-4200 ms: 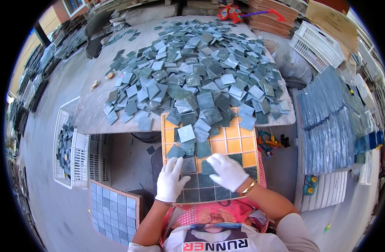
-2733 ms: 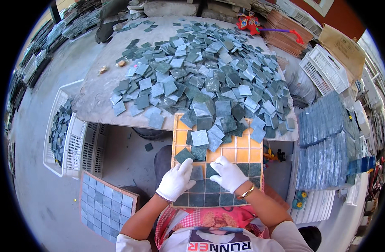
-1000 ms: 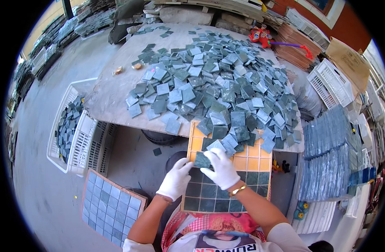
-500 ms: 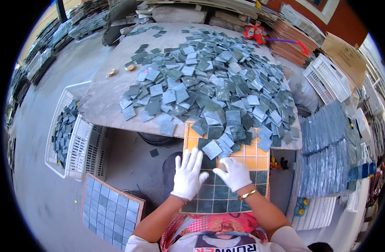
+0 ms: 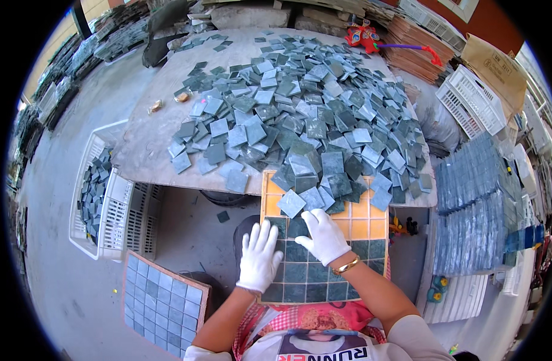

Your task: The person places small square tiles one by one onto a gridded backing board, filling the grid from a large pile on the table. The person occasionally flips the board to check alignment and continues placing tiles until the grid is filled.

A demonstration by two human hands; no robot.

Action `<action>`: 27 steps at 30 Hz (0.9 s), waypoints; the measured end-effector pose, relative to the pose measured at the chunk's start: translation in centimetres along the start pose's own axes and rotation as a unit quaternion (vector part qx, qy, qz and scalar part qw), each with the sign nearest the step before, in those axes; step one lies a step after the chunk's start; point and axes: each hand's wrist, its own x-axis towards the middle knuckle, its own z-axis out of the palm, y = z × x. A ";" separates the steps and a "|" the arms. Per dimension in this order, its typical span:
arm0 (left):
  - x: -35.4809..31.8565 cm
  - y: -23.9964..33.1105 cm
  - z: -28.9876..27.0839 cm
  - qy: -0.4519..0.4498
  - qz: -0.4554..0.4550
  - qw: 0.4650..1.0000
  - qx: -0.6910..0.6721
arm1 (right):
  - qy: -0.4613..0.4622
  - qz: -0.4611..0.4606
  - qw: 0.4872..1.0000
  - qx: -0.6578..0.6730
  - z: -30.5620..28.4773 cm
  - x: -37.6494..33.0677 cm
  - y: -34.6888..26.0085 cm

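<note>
My left hand [image 5: 259, 257], in a white glove, lies flat with outstretched fingers along the left edge of an orange grid tray [image 5: 366, 228]. Dark green square stone tiles [image 5: 317, 274] fill the tray's near rows, and two more sit in the row above at the left. Over that row is my gloved right hand [image 5: 326, 239], thumb and forefinger apart beside a dark tile [image 5: 296, 228]; nothing shows between them. Loose tiles [image 5: 291, 204] spill from the heap across the tray's far part, where bare orange cells show between them.
A big heap of square tiles [image 5: 276, 114] covers much of the table [image 5: 149, 144]. At left stand a white crate [image 5: 122, 210] of tiles and a tile-filled panel [image 5: 164, 301]. Stacked slate sheets [image 5: 474, 198] rise at right. A red toy [image 5: 364, 37] lies at the back.
My right hand has moved left and slightly up over the upper tile row. My left hand has slid down and left along the tray's edge, uncovering a dark tile.
</note>
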 end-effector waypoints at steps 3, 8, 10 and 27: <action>-2.5 1.0 0.8 0.022 -0.002 1.000 0.021 | 0.025 -0.011 0.999 0.046 0.9 -0.7 0.8; -2.9 1.9 0.8 0.014 -0.002 0.999 0.031 | -0.007 -0.142 0.988 0.061 0.5 0.4 2.5; -3.0 1.3 0.5 0.021 0.004 1.000 0.000 | -0.096 -0.154 0.982 0.056 -1.1 1.4 2.5; 0.4 -2.3 -0.1 0.022 0.027 0.999 -0.026 | -0.074 -0.015 0.997 0.033 -4.0 1.1 1.6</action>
